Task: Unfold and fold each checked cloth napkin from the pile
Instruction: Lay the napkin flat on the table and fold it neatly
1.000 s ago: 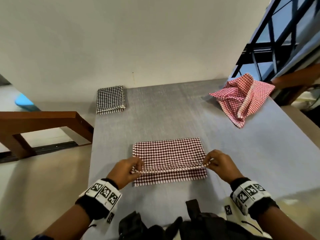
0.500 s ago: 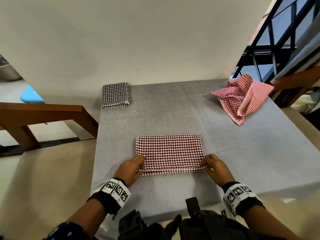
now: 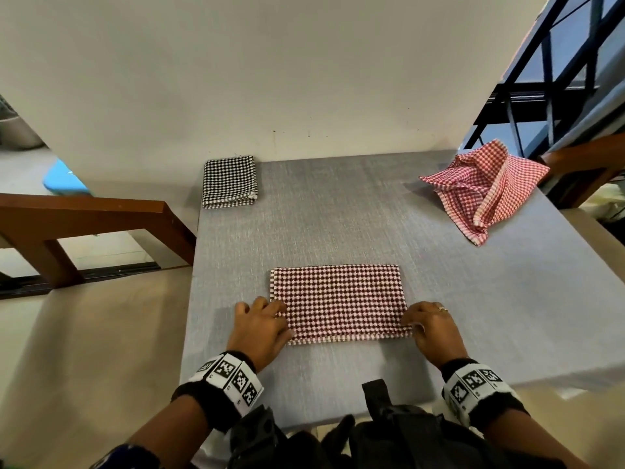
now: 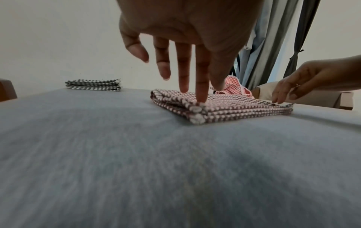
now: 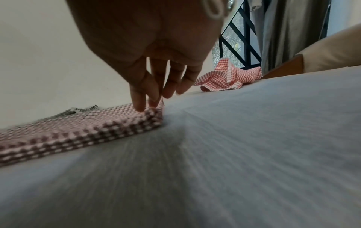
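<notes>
A maroon checked napkin (image 3: 338, 302) lies folded into a flat rectangle on the grey table (image 3: 338, 225), near its front edge. My left hand (image 3: 270, 308) has straight fingers, and their tips press the napkin's near left corner (image 4: 201, 106). My right hand (image 3: 411, 319) touches the near right corner (image 5: 154, 112) with its fingertips, and the thumb is on top of the cloth. A black checked napkin (image 3: 229, 182) lies folded at the far left corner. A red checked napkin (image 3: 483, 191) lies crumpled at the far right.
A white wall closes the table's far edge. A brown wooden frame (image 3: 84, 218) stands left of the table, and a dark window grille (image 3: 548, 79) is at the right. A black rig (image 3: 372, 434) hangs just below the table's front edge.
Both hands drew the pinched upper layer toward me and laid it on the near edge, making a narrower rectangle. The pinches have loosened into fingertips resting on the corners.
</notes>
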